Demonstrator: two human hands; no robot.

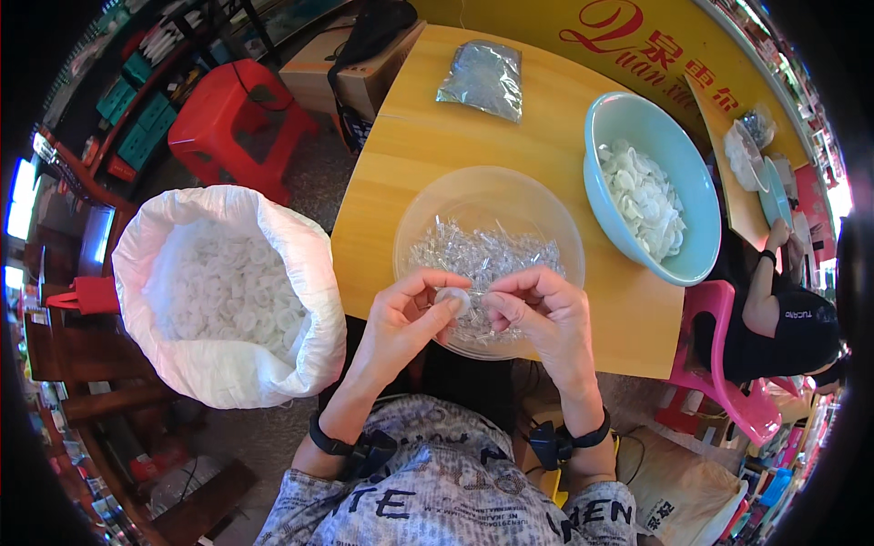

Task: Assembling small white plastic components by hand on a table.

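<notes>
One disc (445, 294), small, round, milky and translucent, is pinched by thumb and fingers of the left hand (401, 315) above the tub (492, 193) by the desk's (628, 318) near edge, the right hand's (552, 315) thumb and forefinger pressed together just beside, anything between too small to tell.
</notes>
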